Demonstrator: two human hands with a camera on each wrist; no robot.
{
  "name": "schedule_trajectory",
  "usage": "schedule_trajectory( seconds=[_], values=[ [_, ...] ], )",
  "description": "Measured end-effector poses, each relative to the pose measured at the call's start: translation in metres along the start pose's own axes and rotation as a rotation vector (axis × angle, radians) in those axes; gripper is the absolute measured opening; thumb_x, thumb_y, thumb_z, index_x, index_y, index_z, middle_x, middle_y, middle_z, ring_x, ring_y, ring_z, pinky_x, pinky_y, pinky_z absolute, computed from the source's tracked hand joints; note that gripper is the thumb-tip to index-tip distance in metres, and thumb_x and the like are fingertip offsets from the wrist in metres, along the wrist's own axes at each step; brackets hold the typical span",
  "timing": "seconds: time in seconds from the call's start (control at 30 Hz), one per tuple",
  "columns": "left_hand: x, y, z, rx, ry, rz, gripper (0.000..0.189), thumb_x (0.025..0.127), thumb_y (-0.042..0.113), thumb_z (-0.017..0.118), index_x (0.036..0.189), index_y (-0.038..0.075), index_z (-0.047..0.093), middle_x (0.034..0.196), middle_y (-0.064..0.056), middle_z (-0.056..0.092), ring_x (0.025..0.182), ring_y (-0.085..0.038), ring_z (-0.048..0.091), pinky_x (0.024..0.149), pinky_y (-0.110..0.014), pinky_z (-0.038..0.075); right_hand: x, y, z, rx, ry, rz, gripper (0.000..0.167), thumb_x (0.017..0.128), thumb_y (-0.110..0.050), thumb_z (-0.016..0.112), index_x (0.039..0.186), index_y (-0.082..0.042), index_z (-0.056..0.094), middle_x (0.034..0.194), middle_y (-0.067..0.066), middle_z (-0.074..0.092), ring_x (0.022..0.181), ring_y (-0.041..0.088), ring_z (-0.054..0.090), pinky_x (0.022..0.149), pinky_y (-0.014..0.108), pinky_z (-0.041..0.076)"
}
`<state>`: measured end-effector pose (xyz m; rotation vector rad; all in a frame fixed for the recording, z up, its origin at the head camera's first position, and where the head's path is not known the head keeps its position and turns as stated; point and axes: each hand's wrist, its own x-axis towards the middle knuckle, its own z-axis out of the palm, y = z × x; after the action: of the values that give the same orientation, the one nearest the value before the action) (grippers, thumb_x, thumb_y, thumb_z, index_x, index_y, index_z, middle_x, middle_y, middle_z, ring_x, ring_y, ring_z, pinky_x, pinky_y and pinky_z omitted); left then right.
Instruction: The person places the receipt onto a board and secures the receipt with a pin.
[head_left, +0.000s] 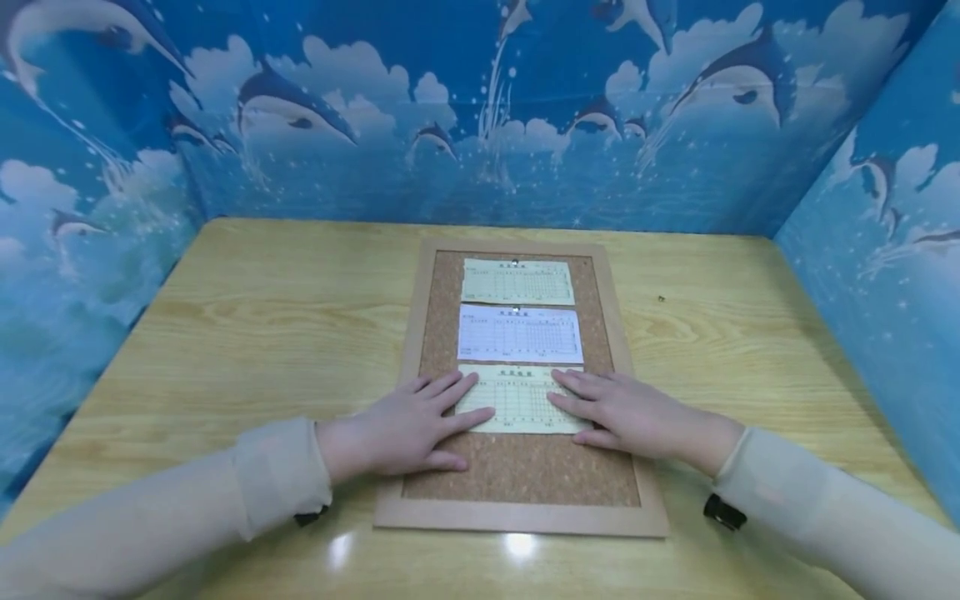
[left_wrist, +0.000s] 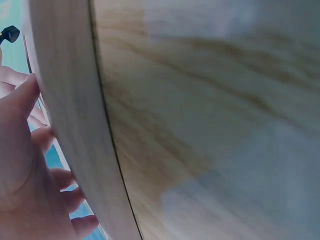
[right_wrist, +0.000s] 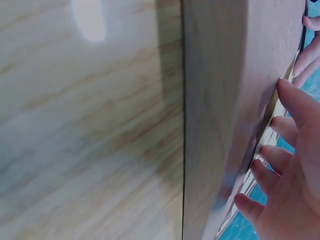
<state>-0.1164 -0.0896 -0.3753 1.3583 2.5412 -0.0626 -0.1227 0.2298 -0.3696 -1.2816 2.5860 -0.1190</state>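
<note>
A cork board [head_left: 517, 475] with a plain light frame lies on the table. Three printed paper forms run down it in a column: a pale green one [head_left: 517, 287] at the top, a lavender one [head_left: 517, 337] in the middle, and a pale yellow-green one [head_left: 517, 404] lowest. Both hands rest on the lowest form with fingers spread. The left hand [head_left: 412, 425] touches its left side, thumb over the bare cork below. On its right side lie the fingers of the right hand [head_left: 637, 412], whose palm crosses the board's right frame. Small shiny pins [head_left: 514, 262] sit at the upper forms' top edges.
A tiny metallic piece [head_left: 662, 297] lies on the wood-grain table [head_left: 285, 333] right of the board. Blue curtains [head_left: 480, 183] printed with dolphins stand behind the table and along both sides. The wrist views mostly show the board's edge and tabletop.
</note>
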Motion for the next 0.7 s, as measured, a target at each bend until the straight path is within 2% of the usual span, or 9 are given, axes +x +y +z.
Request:
schedule_trajectory(
  seconds=[0.37,0.53,0.7],
  values=[
    [-0.004,-0.002,0.0,0.023,-0.029,0.001,0.07,0.09,0.068,0.026,0.15,0.032,0.014,0.155,-0.013,0.002,0.141,-0.03,0.006,0.107,-0.054,0.016,0.0,-0.002,-0.005,0.011,0.003,0.001,0.062,0.092,-0.047,0.051,0.142,-0.012,0.04,0.149,0.015,0.028,0.132,0.033,0.032,0.1,0.053,0.033],
    [-0.003,-0.002,-0.001,0.052,-0.047,-0.002,0.071,0.09,0.068,0.024,0.15,0.033,0.012,0.155,-0.012,-0.001,0.141,-0.03,0.004,0.108,-0.054,0.016,-0.001,0.002,-0.007,0.064,0.028,0.023,0.062,0.092,-0.047,0.052,0.141,-0.011,0.041,0.148,0.014,0.031,0.131,0.033,0.035,0.1,0.05,0.034],
    [-0.003,-0.002,0.002,0.047,-0.053,0.014,0.07,0.091,0.068,0.023,0.15,0.032,0.012,0.155,-0.013,-0.001,0.141,-0.03,0.004,0.107,-0.054,0.017,-0.004,0.013,-0.007,0.14,0.096,0.099,0.066,0.09,-0.046,0.056,0.144,-0.012,0.037,0.147,0.011,0.033,0.126,0.033,0.041,0.097,0.048,0.039]
  ],
)
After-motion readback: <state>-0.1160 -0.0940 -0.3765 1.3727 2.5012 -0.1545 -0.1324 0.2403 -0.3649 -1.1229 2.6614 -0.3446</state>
